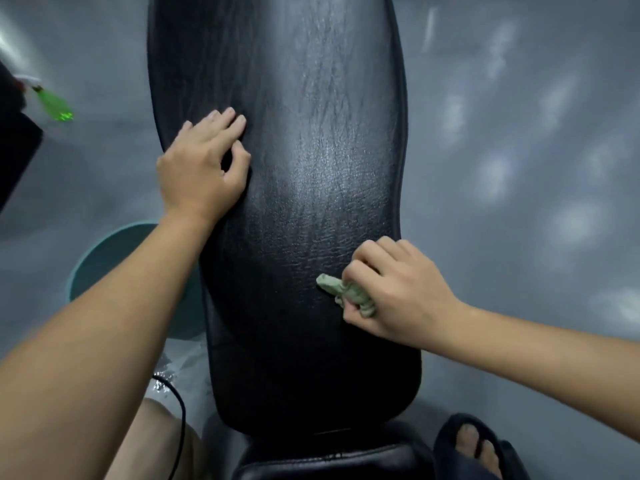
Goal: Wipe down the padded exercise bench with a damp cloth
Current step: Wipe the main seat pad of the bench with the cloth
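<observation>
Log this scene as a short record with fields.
surface: black padded bench, sheen down its middle
left hand: rests on the bench's left side, holding nothing
right hand: grips a bunched green cloth against the bench's right side
floor, left: teal bucket; green spray bottle farther off

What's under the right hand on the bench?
A bunched green cloth, gripped by the right hand against the black bench pad. Only its left end shows; the rest is hidden under the hand.
</observation>
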Tool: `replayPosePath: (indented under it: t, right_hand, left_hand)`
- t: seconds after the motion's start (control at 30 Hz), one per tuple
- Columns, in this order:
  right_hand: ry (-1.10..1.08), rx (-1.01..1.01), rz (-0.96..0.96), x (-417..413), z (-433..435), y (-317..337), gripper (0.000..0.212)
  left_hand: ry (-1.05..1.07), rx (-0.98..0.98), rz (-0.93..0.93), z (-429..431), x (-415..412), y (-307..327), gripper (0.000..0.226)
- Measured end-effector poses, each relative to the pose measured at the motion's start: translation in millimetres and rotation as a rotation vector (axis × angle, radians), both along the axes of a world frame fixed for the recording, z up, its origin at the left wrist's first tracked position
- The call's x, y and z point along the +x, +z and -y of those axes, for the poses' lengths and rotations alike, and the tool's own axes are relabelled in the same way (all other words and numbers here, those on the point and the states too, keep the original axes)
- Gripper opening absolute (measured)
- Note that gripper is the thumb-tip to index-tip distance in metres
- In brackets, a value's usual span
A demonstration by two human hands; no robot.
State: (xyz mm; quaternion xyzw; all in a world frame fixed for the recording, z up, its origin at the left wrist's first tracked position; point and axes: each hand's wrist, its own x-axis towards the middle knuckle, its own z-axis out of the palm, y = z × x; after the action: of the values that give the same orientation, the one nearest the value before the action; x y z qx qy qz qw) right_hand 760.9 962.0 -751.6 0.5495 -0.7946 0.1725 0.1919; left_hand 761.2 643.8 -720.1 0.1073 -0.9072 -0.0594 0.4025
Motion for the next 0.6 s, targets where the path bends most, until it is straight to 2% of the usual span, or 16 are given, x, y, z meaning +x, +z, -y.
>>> replayPosePath:
  t: [0.37,0.6]
  right_hand:
    - [-0.087,-0.077,-0.122,-69,63,24,0.026]
    - [-0.299,-0.234,-0.132,-161,128,58,0.028]
  left_hand:
    - [-0.020,-0.005,0.040,-6,5,4,0.052]
    - [0.008,-0.086,0.002,-5,1,9,0.040]
